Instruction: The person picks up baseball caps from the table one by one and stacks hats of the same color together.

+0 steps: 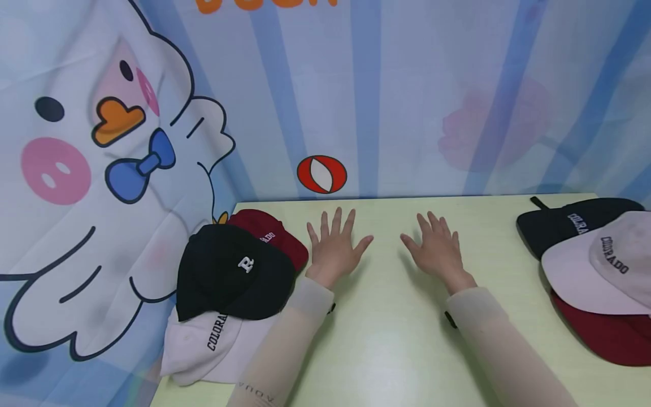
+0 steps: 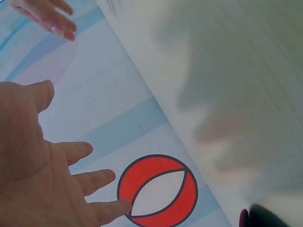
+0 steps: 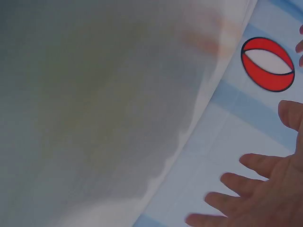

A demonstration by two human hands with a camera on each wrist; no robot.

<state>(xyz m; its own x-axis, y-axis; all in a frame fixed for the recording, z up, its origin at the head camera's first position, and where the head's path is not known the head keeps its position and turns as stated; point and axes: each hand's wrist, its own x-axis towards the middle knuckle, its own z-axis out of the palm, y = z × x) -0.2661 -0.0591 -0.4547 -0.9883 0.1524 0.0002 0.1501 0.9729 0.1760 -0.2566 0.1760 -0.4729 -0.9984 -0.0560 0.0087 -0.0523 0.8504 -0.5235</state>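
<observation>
Two hands lie flat on the pale green table [image 1: 386,350], fingers spread and straight, holding nothing: our left hand [image 1: 335,249] and our right hand [image 1: 437,249], well apart from each other.

Just beside the left hand's outer edge we note a stack of three caps: a dark red cap [image 1: 277,234] nearest the fingers, a black cap with an "R" [image 1: 234,271] overlapping it, and a white "COLORADO" cap [image 1: 208,345] underneath, close to the forearm.

Well out from the right hand sits a second stack: a black cap [image 1: 569,223], a pale pink "COLORADO" cap [image 1: 600,265] and a red cap [image 1: 605,333].

We judge the caps light, with soft crowns that collapse under pressure. The stiff brim offers the surest hold.
</observation>
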